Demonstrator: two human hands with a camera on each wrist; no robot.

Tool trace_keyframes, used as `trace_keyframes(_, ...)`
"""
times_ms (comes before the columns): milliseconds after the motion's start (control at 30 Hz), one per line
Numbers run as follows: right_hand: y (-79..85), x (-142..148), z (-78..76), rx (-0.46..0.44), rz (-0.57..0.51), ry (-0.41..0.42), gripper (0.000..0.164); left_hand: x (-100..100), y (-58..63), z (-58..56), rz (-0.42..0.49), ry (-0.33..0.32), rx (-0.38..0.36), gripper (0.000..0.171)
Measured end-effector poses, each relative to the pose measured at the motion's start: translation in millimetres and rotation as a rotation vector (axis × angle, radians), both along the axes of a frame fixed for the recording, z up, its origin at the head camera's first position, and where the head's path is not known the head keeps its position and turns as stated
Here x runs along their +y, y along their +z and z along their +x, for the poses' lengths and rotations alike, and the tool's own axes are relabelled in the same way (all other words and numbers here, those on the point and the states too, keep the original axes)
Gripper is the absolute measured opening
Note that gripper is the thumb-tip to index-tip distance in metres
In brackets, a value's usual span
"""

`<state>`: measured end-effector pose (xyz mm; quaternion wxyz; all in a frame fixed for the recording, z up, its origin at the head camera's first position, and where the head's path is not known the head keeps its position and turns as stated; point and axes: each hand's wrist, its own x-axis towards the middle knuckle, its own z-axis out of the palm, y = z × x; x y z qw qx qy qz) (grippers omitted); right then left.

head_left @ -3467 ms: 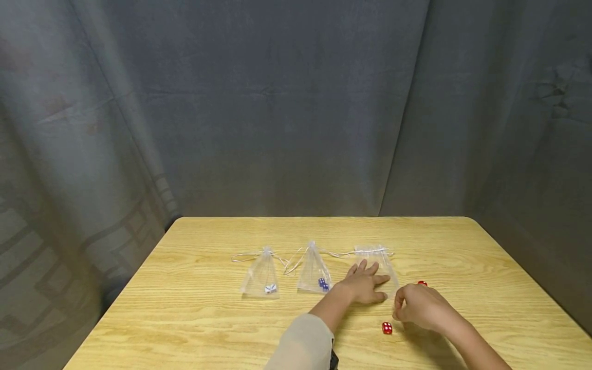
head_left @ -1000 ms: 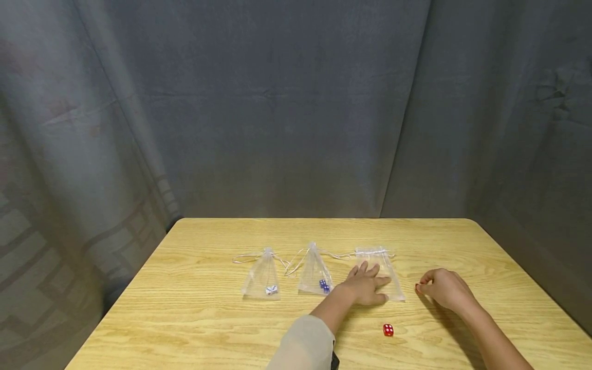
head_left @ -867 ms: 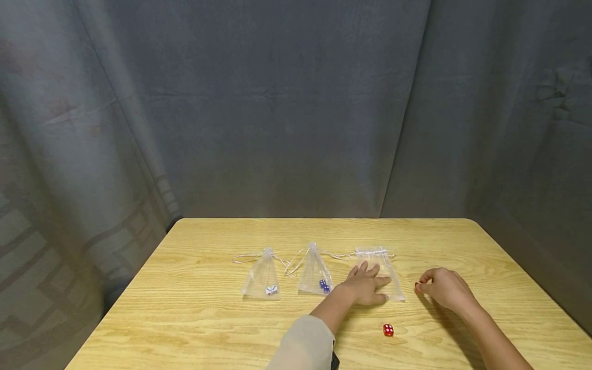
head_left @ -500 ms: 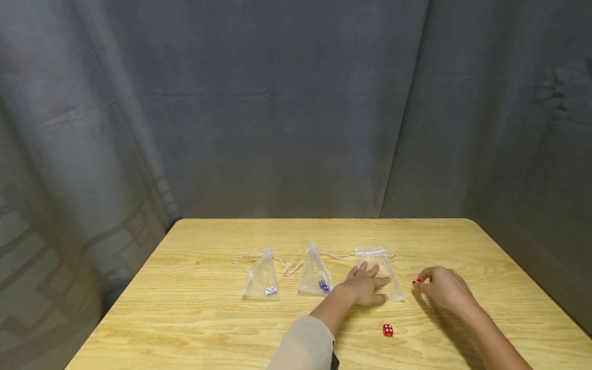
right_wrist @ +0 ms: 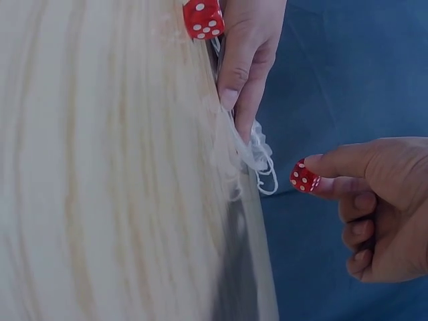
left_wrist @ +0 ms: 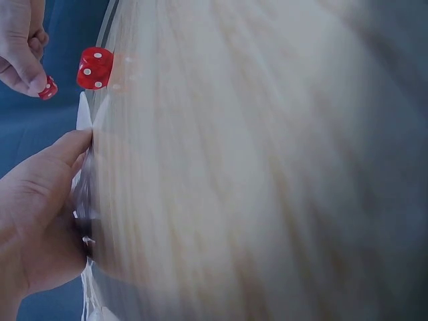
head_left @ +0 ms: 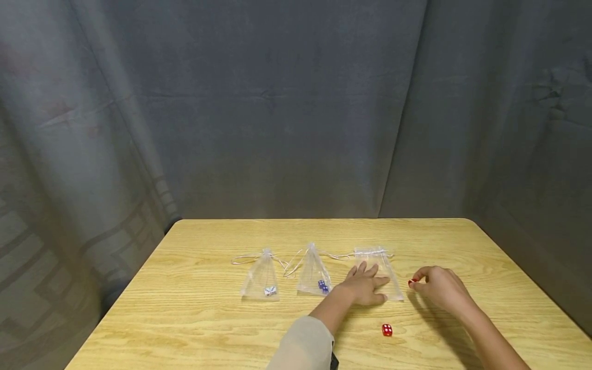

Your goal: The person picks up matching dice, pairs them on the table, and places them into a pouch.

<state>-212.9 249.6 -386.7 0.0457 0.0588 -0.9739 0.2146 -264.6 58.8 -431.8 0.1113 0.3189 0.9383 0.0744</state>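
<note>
My left hand [head_left: 365,288] lies with fingers spread on a sheer white drawstring bag [head_left: 393,288], partly covering it. To the right of that bag, my right hand [head_left: 439,288] pinches a red die [right_wrist: 304,176] between thumb and finger, held above the tabletop. A second red die [head_left: 387,330] rests on the table in front of the bag, nearer to me; in the left wrist view this red die [left_wrist: 95,68] appears beyond my left fingers. The other fingers of my right hand are curled in, as the right wrist view shows.
Left of my hands lie two more sheer bags with their necks gathered. One bag [head_left: 307,275] holds blue dice [head_left: 323,287]; the farther-left bag [head_left: 254,282] holds white dice [head_left: 270,291]. Thin cords stretch between the bags on the wooden table [head_left: 185,329]. Grey curtains [head_left: 277,128] hang behind.
My right hand went to the red die on the right, pinched it, and has lifted it, moving slightly left toward the bag. My left hand has stayed on the bag.
</note>
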Motion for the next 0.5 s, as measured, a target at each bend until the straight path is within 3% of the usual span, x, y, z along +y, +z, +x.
trace_keyframes(500,5.7,-9.4,6.0,0.012,0.035,0.035,0.008,-0.3,-0.3,-0.4,0.008,-0.001,-0.009,0.051)
